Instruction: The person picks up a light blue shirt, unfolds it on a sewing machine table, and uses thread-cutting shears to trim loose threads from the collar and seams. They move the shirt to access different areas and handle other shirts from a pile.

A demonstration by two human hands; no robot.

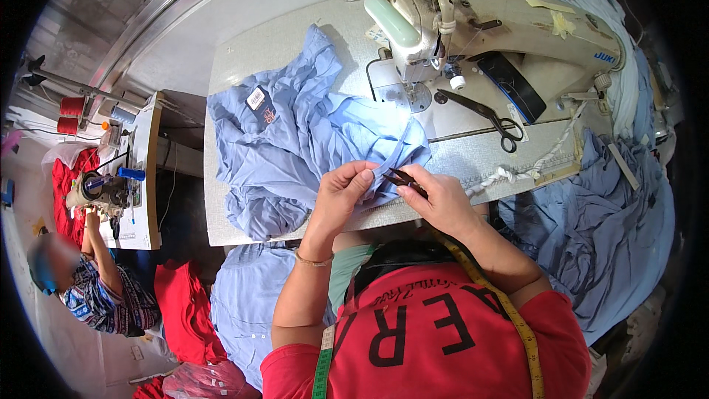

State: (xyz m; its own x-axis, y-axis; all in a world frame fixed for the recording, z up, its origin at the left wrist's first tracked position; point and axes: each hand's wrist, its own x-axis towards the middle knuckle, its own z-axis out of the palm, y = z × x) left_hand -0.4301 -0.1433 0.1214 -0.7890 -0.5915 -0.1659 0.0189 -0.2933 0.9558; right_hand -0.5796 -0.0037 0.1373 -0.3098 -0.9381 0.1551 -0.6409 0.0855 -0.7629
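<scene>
A light blue garment (295, 140) with a dark hang tag lies bunched on the grey sewing table (473, 159). My left hand (341, 191) pinches an edge of this garment near the table's front edge. My right hand (436, 193) holds small dark thread snips (402, 177), their tips touching the cloth just beside my left thumb. A yellow measuring tape (517, 318) hangs round my neck over a red shirt.
A cream sewing machine (473, 22) stands at the back of the table, with black scissors (484, 114) and a dark flat case beside it. More blue cloth (598, 229) is piled at right and below left. Another person sits at a second machine (103, 188) far left with red cloth.
</scene>
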